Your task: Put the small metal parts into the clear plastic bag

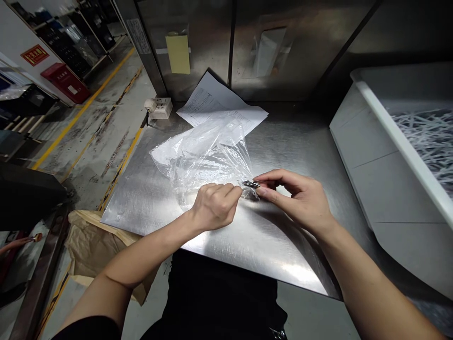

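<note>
Both hands pinch tight near the desk's (269, 241) middle: left hand (214, 205) holds the plastic bag (205, 156); right hand (300, 196) holds a small dark piece (250, 184); go slow.

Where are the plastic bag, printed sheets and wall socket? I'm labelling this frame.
plastic bag (207, 156), head view, crumpled middle.
printed sheets (212, 101), head view, upper page.
wall socket (161, 108), head view, its face.

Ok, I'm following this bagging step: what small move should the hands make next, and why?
Probably ease the small dark piece further into the clear plastic bag. The left hand pinches the bag's edge, and the right hand holds the piece right at it, on the steel table.
</note>
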A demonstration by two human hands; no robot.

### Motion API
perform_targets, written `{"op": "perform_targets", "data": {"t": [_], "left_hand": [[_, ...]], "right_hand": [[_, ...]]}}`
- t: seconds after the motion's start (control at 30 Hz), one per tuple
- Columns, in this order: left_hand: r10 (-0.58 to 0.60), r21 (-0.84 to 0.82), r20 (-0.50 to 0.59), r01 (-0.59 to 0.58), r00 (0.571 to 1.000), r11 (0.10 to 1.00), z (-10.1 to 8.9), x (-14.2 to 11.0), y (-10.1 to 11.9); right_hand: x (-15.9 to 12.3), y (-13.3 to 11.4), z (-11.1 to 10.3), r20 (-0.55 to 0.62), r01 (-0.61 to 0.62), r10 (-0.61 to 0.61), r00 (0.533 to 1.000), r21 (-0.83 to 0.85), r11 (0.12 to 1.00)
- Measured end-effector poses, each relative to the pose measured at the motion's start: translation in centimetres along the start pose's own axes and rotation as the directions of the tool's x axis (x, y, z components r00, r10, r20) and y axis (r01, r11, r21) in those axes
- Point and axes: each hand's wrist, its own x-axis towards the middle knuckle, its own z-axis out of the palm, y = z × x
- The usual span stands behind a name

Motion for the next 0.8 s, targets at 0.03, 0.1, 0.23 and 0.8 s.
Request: {"op": "perform_targets", "data": {"t": [0.03,0.1,0.23,0.8], "left_hand": [[0.008,0.020,-0.006,-0.008,1.000,1.000,-0.01,0.03,-0.05],[0.013,0.051,-0.019,-0.012,1.000,0.999,-0.01,0.08,-0.13],[0.019,0.081,-0.064,-0.013,0.998,0.997,0.13,0.07,-0.25],[0.036,0.107,-0.050,-0.030,0.998,0.994,0.19,0.07,0.28]], "right_hand": [[-0.01,-0.02,-0.02,-0.002,0.012,-0.012,1.000,-0.016,1.000],[-0.07,-0.06,-0.03,-0.011,0.036,-0.036,0.999,-0.041,0.999],[-0.22,-0.13,0.02,-0.026,0.067,-0.069,0.997,-0.060,0.996],[-0.34,0.33,0.39,0.019,-0.086,0.085,0.996,0.052,0.995]]}}
